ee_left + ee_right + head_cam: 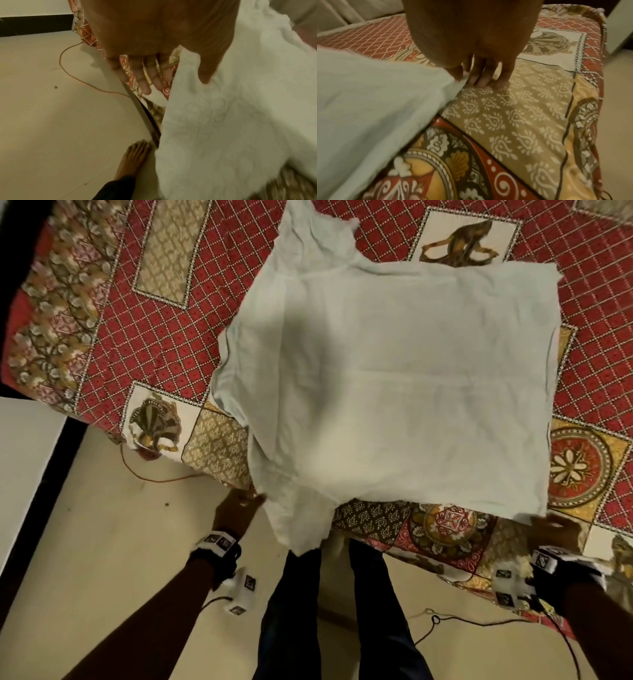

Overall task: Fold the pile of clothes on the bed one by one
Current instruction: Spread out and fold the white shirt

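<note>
A pale mint-white garment lies spread, largely flat, over the near part of the bed, which is covered by a red, gold and brown patterned spread. The cloth is plain and unprinted, lightly creased, with a roughly square main panel. One narrower part reaches toward the far side of the bed, and a rumpled flap hangs over the near edge in front of the person's dark trouser legs.

The left hand is at the near-left corner of the garment, off the bed's near edge. In the left wrist view its thumb lies on top of the cloth edge while the other fingers extend nearly straight behind it, so the fabric sits between thumb and fingers.

The right hand is at the near-right corner. In the right wrist view its thumb and forefinger pinch the corner of the fabric, and the remaining fingers point down with their tips touching the bed cover.

A thin red cord lies on the pale floor beside the bed's near-left corner.
</note>
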